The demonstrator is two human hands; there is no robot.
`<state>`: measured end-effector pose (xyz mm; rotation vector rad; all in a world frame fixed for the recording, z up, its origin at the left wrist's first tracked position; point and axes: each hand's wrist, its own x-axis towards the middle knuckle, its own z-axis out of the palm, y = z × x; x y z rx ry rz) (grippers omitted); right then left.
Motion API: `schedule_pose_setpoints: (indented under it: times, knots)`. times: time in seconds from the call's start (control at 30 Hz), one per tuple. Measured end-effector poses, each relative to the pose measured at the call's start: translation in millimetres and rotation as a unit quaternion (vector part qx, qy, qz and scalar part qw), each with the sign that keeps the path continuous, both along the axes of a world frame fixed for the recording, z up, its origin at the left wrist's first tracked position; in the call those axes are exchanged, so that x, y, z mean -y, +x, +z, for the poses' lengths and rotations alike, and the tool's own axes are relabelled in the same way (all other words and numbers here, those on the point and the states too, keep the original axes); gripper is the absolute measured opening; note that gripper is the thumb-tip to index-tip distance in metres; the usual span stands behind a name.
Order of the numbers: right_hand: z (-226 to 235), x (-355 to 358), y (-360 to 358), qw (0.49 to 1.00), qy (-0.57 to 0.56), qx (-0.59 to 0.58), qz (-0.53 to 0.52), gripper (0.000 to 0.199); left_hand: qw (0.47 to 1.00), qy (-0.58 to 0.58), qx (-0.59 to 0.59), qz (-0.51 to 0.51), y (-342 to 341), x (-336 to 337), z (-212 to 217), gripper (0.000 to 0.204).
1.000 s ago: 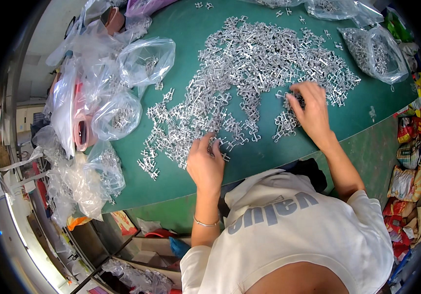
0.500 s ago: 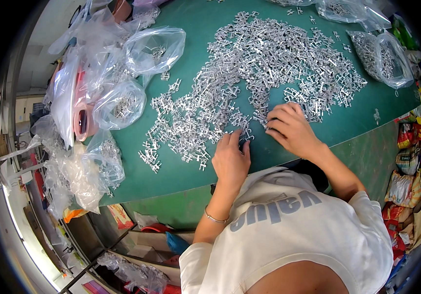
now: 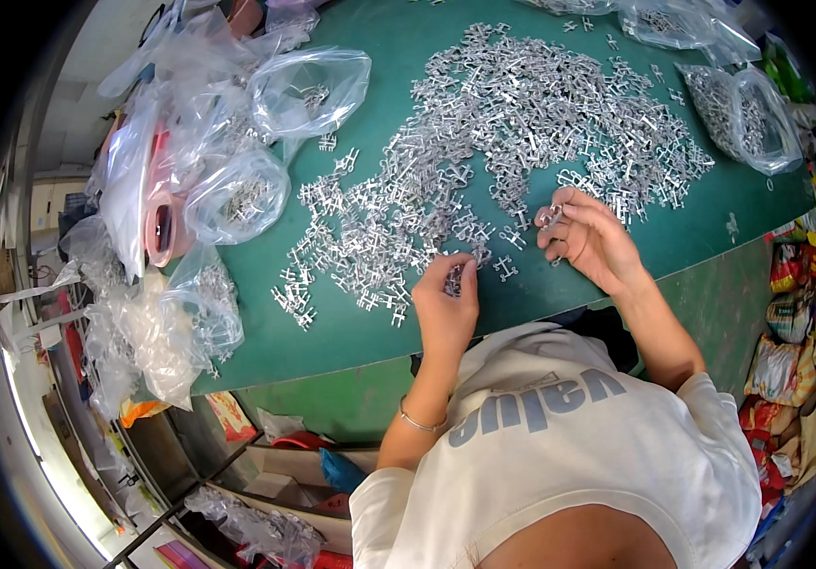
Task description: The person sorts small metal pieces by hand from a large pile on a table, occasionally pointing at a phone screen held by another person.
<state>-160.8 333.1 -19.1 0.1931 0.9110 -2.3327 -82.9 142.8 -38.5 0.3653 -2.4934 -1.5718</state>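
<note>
- A person in a white T-shirt (image 3: 579, 446) leans over a green work table (image 3: 712, 237), seen from above.
- A wide heap of small silver metal parts (image 3: 503, 133) covers the middle of the table, spreading from the far side toward the near edge.
- The left hand (image 3: 446, 303) is curled closed at the near edge of the heap, pinching a few of the silver pieces between fingers and thumb.
- A thin bracelet (image 3: 417, 424) circles the left wrist.
- The right hand (image 3: 590, 237) is raised just above the table beside the heap, its fingers bent around a small metal part (image 3: 552, 218) held at the fingertips.
- Clear plastic bags (image 3: 237, 190), some holding more silver parts, lie piled on the left side of the table.
- Another clear bag of parts (image 3: 745, 119) sits at the far right.
</note>
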Motion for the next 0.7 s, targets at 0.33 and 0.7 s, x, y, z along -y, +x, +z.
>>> schedule_pose_setpoints:
  times: [0.33,0.7]
  knots:
    - [0.7,34.9,21.3,0.906,0.306,-0.268,0.116,0.017,0.836,0.526,0.153,0.019,2.4,6.5,15.1,0.01]
    - [-9.6,27.7,8.7,0.997,0.071,-0.019,0.031,0.017,0.942,0.327,0.071,0.035,12.2,1.2,14.5,0.018]
